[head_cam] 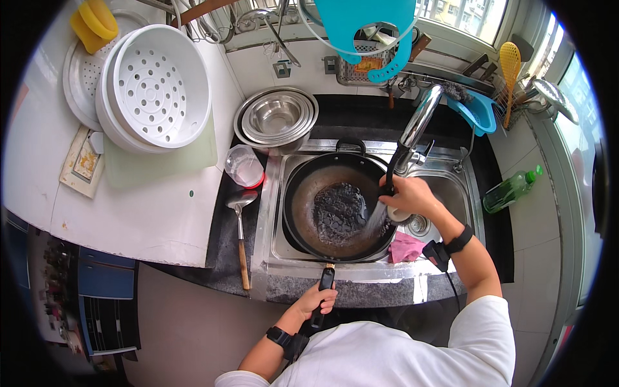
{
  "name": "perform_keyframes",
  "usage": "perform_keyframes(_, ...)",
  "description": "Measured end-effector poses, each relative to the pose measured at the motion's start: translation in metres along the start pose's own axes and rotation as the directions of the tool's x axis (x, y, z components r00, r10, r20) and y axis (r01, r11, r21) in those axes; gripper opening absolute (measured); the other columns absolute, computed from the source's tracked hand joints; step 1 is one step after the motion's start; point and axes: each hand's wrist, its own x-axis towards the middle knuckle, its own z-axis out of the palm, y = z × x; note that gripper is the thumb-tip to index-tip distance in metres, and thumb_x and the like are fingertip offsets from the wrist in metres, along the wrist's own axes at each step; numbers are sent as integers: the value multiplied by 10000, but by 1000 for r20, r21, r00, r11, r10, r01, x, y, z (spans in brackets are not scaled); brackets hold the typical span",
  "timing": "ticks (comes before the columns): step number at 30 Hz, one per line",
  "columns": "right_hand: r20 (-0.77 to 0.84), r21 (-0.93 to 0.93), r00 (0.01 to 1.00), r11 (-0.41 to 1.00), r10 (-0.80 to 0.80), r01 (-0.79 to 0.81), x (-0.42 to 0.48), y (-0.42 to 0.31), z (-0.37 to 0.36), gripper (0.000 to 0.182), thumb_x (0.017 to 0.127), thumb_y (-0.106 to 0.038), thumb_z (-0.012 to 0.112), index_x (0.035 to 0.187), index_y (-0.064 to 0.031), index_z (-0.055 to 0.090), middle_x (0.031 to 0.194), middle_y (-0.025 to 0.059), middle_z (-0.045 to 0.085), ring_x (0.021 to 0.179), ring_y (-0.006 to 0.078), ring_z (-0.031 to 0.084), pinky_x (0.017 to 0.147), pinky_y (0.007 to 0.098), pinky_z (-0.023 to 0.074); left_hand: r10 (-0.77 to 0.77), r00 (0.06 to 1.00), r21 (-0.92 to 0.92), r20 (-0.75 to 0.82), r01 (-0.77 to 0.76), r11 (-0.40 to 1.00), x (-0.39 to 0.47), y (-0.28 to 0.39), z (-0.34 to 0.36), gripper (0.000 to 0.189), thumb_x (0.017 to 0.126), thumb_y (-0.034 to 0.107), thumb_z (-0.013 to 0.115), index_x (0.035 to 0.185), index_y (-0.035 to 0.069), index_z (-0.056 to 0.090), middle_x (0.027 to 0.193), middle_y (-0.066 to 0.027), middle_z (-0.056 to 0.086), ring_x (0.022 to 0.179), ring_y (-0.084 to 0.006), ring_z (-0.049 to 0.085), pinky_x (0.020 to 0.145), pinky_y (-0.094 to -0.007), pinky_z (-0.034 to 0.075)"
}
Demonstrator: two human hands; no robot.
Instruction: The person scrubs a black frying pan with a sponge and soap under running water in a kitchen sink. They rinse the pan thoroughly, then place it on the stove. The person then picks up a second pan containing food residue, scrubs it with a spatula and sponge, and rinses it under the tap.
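A black wok (307, 193) rests over the left basin of a steel double sink (275, 222). My left hand (315, 301) is wrapped around its long black handle (327, 278). My right hand (411, 193) grips the black spray head (390, 181) of the chrome faucet (420, 118). Water (376, 220) sprays down from it into the wok, where a dark, rippling pool has gathered at the bottom. Partly hidden below my right hand is a pale round object (399, 214) by the right basin. A pink cloth (406, 246) lies on the sink's edge beside the wok.
Left of the sink are a wooden-handled metal ladle (242, 242), a clear container (243, 167) with a red rim and nested steel bowls (275, 118). A green bottle (510, 192) lies at the right. White colanders (159, 92) hang at the left; a blue bib (367, 24) hangs above.
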Motion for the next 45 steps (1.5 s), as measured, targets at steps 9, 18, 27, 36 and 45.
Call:
perform_keyframes(9, -489, 142, 872, 984, -25, 108, 82, -6, 64, 352, 822, -356, 658, 1108, -173, 566, 760, 98, 668, 709, 319, 641, 616, 412, 489, -28, 999, 8, -39, 28, 1000, 0, 2, 4, 160, 901, 76, 553, 935, 101, 399, 627, 22, 401, 463, -65, 387, 390, -226, 329)
perform_keyframes(18, -195, 823, 978, 556, 76, 120, 96, -56, 79, 302, 863, -239, 671, 1106, -95, 563, 729, -10, 590, 649, 62, 520, 608, 238, 423, -36, 999, 15, -38, 37, 999, 4, -1, 0, 166, 895, 84, 559, 938, 101, 399, 648, 22, 410, 463, -65, 395, 386, -226, 328)
perform_keyframes(27, 151, 730, 982, 683, -115, -33, -1, -18, 22, 216, 844, -191, 677, 1021, -85, 610, 737, -46, 562, 660, 46, 506, 586, 231, 392, -31, 999, -53, -32, 29, 998, 1, 2, 8, 128, 905, 80, 548, 938, 95, 425, 641, 23, 423, 453, -63, 397, 381, -219, 330)
perform_keyframes(36, -100, 158, 995, 987, 25, -9, -10, 6, 5, 326, 770, -343, 702, 1040, -180, 619, 735, 89, 660, 698, 279, 654, 632, 370, 504, -59, 997, -164, 49, 67, 984, 8, -2, -1, 105, 922, 140, 544, 958, 121, 447, 619, 43, 402, 461, -61, 392, 380, -218, 326)
perform_keyframes(45, -117, 474, 988, 880, 97, -30, 46, -25, 48, 452, 820, -349, 686, 1184, -139, 522, 746, 96, 622, 701, 264, 614, 668, 345, 472, -59, 998, -102, 33, 62, 993, 8, 0, 4, 59, 930, 140, 545, 935, 136, 486, 593, 57, 378, 448, -53, 373, 377, -211, 311)
